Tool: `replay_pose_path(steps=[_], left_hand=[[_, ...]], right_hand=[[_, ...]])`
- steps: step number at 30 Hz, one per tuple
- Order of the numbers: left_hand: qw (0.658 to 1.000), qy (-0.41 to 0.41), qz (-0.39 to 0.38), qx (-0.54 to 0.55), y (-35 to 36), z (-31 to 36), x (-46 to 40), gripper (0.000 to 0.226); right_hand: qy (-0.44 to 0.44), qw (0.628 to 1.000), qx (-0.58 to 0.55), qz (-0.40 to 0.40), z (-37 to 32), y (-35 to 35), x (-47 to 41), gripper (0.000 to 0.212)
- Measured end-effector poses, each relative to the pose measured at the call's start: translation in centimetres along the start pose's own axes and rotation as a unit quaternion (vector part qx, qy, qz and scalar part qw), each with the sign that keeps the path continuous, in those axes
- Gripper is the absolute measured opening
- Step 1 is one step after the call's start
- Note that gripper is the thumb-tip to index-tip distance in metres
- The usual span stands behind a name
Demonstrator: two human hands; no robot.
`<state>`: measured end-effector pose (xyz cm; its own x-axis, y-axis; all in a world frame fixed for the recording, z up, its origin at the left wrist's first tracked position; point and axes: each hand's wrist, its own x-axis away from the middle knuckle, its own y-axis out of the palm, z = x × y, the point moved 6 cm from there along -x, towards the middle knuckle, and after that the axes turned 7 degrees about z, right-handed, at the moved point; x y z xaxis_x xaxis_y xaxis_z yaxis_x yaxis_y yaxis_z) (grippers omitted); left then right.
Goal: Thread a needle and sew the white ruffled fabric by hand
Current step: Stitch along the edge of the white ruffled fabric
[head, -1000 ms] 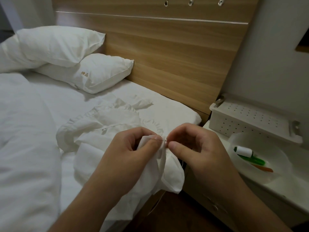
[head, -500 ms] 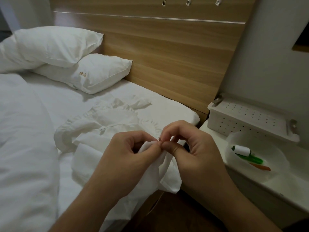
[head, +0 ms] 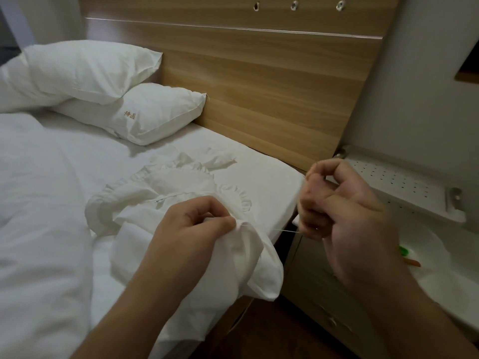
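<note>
The white ruffled fabric (head: 166, 193) lies bunched on the bed's right side, one corner hanging over the edge. My left hand (head: 191, 231) pinches a fold of it between thumb and fingers. My right hand (head: 339, 211) is off to the right, above the nightstand, with its fingers curled and pinched on something too small and blurred to make out. A thin white thread (head: 282, 230) runs taut from the pinched fold to that hand. The needle itself does not show clearly.
White bed (head: 259, 161) with two pillows (head: 145, 112) against a wooden headboard (head: 272, 81). At right, a white nightstand carries a perforated white box (head: 404, 187) and a white bowl (head: 430, 244) holding green and orange items. Dark floor lies below.
My right hand has pulled away from the fabric to the right and upward, drawing the thread out taut. The left hand keeps its pinch on the fold.
</note>
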<state>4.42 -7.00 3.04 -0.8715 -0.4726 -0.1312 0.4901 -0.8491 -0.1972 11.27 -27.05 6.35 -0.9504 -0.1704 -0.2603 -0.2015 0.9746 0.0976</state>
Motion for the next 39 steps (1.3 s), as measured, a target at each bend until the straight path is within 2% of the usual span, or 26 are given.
replay_pose_path(steps=[2,4,6,7,9,11,14,16,21,27,29,32,35,37,39], left_hand=[[1.0,-0.006,0.008,-0.001,-0.1,-0.1,-0.1,0.018],[1.0,-0.006,0.012,-0.01,-0.1,-0.2,-0.1,0.021],[1.0,0.002,0.007,-0.022,0.0,-0.2,-0.1,0.021],[1.0,0.008,-0.001,-0.026,0.1,-0.2,0.0,0.019],[0.999,0.016,-0.025,-0.03,0.4,0.2,0.2,0.01],[0.997,0.037,-0.059,-0.042,0.8,0.7,0.4,0.008],[0.99,0.061,-0.111,-0.057,1.6,1.1,0.8,0.011],[0.989,0.068,-0.119,-0.063,1.7,1.2,0.8,0.015],[0.993,0.084,-0.056,-0.059,0.8,1.3,0.5,0.021],[0.995,0.08,0.021,-0.061,-0.1,0.8,0.1,0.019],[0.994,0.078,0.044,-0.056,-0.5,0.6,-0.1,0.017],[0.995,0.062,0.071,-0.037,-1.1,0.1,-0.5,0.012],[0.996,0.043,0.082,0.0,-1.8,-0.2,-0.8,0.013],[0.995,0.033,0.087,0.024,-2.1,-0.2,-0.8,0.016],[0.995,0.031,0.094,0.028,-2.2,-0.1,-0.8,0.019]], right_hand=[[-0.06,0.977,0.197,-0.064,-0.1,0.2,0.3,0.022],[-0.099,0.903,0.404,-0.113,0.7,0.8,0.6,0.036],[-0.123,0.835,0.525,-0.11,1.5,1.3,0.8,0.028],[-0.124,0.83,0.536,-0.091,1.7,1.4,0.7,0.021],[-0.123,0.858,0.497,-0.045,1.8,1.1,0.4,0.023],[-0.095,0.906,0.413,-0.003,1.8,0.6,-0.1,0.03],[-0.004,0.961,0.27,0.053,1.9,-0.3,-0.4,0.032],[0.057,0.976,0.193,0.087,2.6,-1.0,-0.5,0.034],[0.123,0.975,0.119,0.144,3.1,-2.5,-0.7,0.037],[0.141,0.974,0.056,0.169,3.4,-3.5,-1.0,0.034],[0.132,0.982,0.025,0.136,3.4,-3.4,-1.1,0.034],[0.101,0.994,-0.022,0.034,2.7,-3.0,-1.4,0.031],[0.083,0.991,-0.092,-0.048,1.5,-2.7,-1.5,0.019],[0.082,0.985,-0.148,-0.031,1.3,-2.9,-1.4,0.021],[0.082,0.981,-0.17,0.05,1.6,-3.8,-1.5,0.019]])
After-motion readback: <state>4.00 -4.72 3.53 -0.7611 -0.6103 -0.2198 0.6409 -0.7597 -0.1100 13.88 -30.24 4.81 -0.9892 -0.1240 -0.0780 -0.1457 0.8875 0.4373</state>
